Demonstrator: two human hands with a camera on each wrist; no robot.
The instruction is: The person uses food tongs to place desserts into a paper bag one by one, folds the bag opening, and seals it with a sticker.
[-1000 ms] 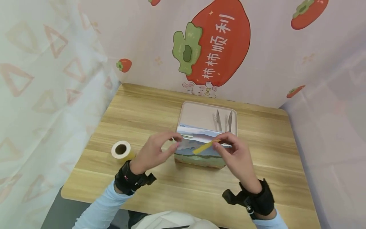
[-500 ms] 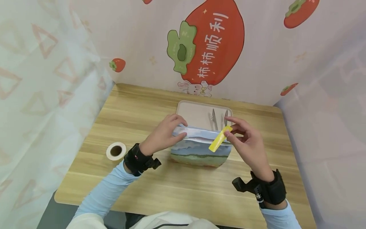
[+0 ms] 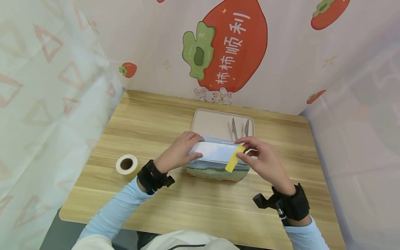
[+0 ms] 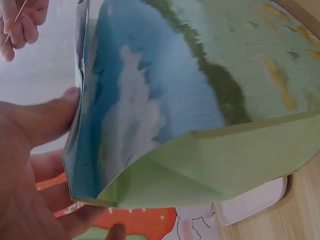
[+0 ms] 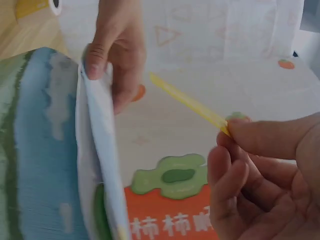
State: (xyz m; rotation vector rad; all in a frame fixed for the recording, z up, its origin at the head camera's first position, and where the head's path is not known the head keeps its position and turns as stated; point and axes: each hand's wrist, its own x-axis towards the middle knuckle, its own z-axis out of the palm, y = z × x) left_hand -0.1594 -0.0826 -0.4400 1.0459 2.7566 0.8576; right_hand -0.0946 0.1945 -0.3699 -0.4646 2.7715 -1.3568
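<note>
A paper bag (image 3: 215,174) printed with a painted landscape stands upright at the table's middle, its pale top flap (image 3: 212,151) folded toward the person. My left hand (image 3: 179,151) grips the bag's top left corner, thumb in front and fingers behind, as the left wrist view also shows. Between thumb and forefinger my right hand (image 3: 265,165) pinches one end of a short yellow tape strip (image 3: 232,163). In the head view the strip slants over the flap's right part; in the right wrist view the tape (image 5: 187,101) extends freely beside the bag's top edge (image 5: 105,130).
To the left on the wooden table (image 3: 187,211) sits a roll of tape (image 3: 134,162) with a yellow side. Behind the bag lies a beige tray (image 3: 209,122) bearing metal cutlery (image 3: 234,128), partly hidden. Patterned cloth (image 3: 150,38) hangs along the back and sides.
My left hand has taken hold of the bag's top, and the flap has come down toward the person. My right hand has moved with the yellow tape strip, now closer over the flap.
</note>
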